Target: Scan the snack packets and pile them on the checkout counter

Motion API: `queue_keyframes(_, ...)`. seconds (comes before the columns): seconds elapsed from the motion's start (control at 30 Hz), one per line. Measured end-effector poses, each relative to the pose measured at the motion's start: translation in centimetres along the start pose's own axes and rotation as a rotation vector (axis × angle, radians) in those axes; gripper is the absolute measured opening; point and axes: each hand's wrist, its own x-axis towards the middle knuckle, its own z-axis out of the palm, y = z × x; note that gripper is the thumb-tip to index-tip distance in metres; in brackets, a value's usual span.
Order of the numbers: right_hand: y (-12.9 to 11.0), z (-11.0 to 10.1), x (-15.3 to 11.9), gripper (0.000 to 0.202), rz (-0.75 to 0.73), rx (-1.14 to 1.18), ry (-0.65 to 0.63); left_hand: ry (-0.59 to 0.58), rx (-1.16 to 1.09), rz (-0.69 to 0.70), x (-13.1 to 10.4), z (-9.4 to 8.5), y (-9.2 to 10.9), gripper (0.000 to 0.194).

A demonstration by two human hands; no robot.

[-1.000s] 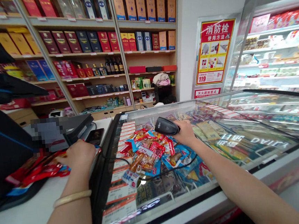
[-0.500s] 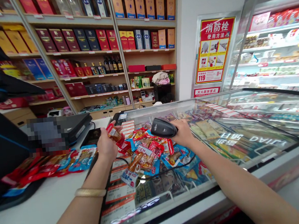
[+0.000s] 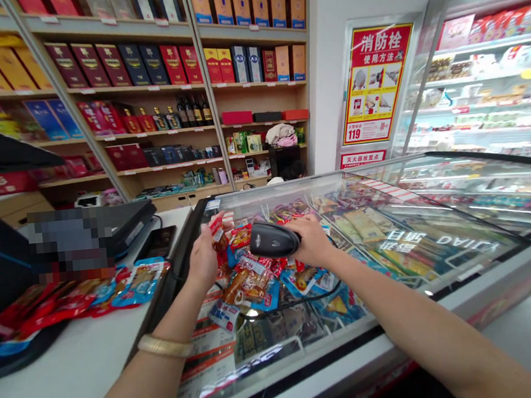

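Observation:
My right hand [image 3: 312, 239] is wrapped round the handle of a black barcode scanner [image 3: 273, 240], whose head points left. In my left hand [image 3: 203, 257] is a small red snack packet [image 3: 218, 233], pinched upright just left of the scanner. Below both hands a pile of red and blue snack packets [image 3: 254, 280] lies on the glass top of a chest freezer [image 3: 307, 356]. A black cable [image 3: 298, 304] loops around the pile. More such packets [image 3: 140, 281] lie on the white counter at left.
On the white counter [image 3: 97, 356] sit a black phone-like device [image 3: 157, 240] and a dark machine [image 3: 131, 226], partly blurred out. Shelves of boxed bottles [image 3: 144, 86] rise behind. A lit display fridge [image 3: 484, 93] stands at the right.
The scanner in my right hand has moved left. My left hand has turned the packet more upright and shifted slightly right, so packet and scanner are closer. The view has shifted a little.

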Motion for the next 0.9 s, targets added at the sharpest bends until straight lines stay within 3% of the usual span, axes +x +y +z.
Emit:
queue_keyframes(0.17,-0.1,-0.2,0.1,0.037,0.003,-0.008,-0.03,-0.108,0.058,0.009,-0.3,0.3,-0.4,0.087)
queue_keyframes(0.37,0.1,-0.1,0.1,0.035,0.014,-0.021,-0.005,-0.107,0.153,0.076,-0.6,0.2,-0.4,0.086)
queue_keyframes(0.47,0.5,-0.2,0.2,0.031,0.038,-0.034,0.034,-0.134,0.461,0.304,-0.4,0.1,-0.8,0.077)
queue_keyframes(0.53,0.9,-0.4,0.2,0.026,0.068,-0.045,0.061,-0.24,0.733,0.444,-0.4,0.1,-1.3,0.07)
queue_keyframes(0.6,1.4,-0.5,0.2,0.024,0.098,-0.057,0.083,-0.379,0.945,0.506,-0.5,0.1,-1.8,0.065)
queue_keyframes(0.67,1.9,-0.5,0.3,0.024,0.121,-0.066,0.097,-0.442,1.042,0.527,-0.5,0.2,-1.9,0.063)
queue_keyframes(0.77,2.5,-0.5,0.3,0.024,0.145,-0.078,0.122,-0.307,1.087,0.526,-0.3,-0.2,-0.8,0.058)
queue_keyframes(0.9,3.2,-0.5,0.4,0.022,0.155,-0.103,0.147,0.124,1.338,0.364,0.2,-2.2,2.1,0.057)
